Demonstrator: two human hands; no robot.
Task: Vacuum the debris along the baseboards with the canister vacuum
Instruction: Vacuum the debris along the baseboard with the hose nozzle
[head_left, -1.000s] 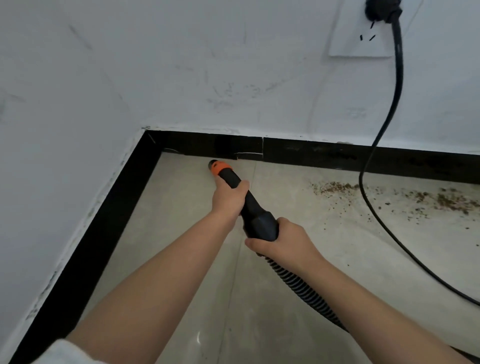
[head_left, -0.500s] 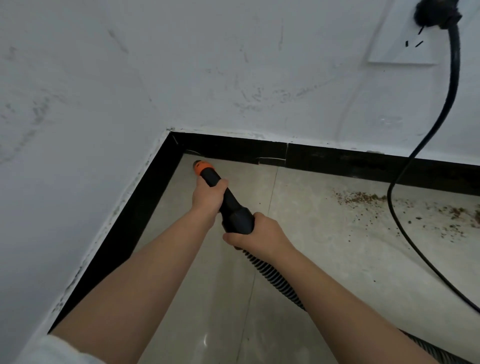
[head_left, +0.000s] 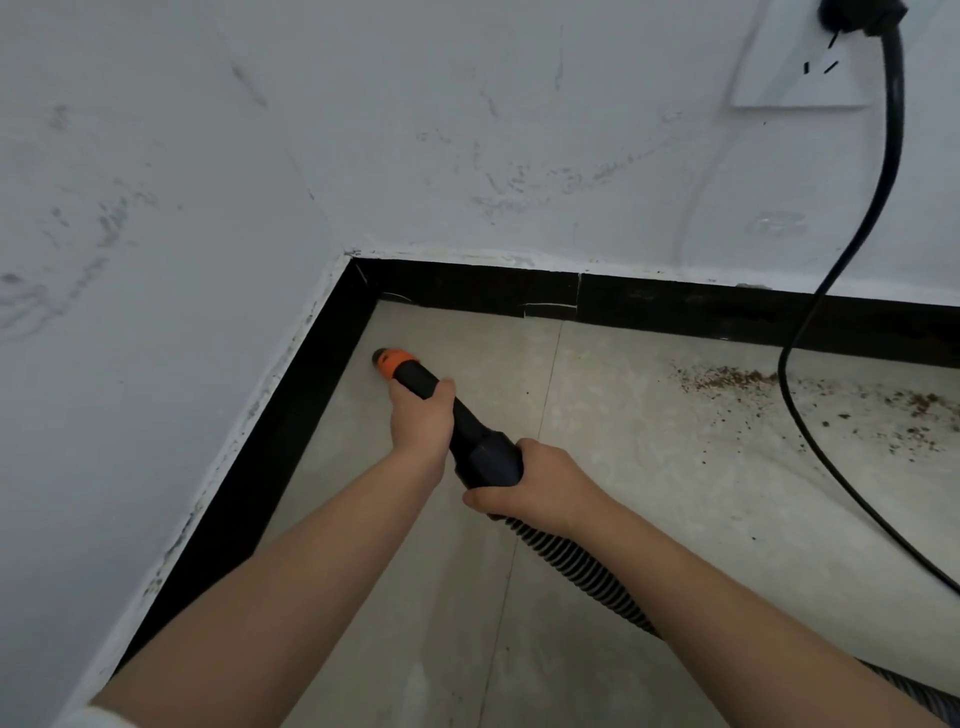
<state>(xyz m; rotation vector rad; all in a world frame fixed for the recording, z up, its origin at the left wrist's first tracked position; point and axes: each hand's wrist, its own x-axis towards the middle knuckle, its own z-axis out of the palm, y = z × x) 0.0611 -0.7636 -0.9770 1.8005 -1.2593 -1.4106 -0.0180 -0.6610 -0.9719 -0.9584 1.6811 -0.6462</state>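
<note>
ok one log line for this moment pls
left hand grips nozzle | right hand grips hose cuff | tip near left baseboard | debris unvacuumed, right

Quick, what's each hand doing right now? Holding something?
Left hand: wrapped around the vacuum nozzle, just behind its orange tip.
Right hand: gripping the nozzle's thick black end, where the ribbed hose joins.
</note>
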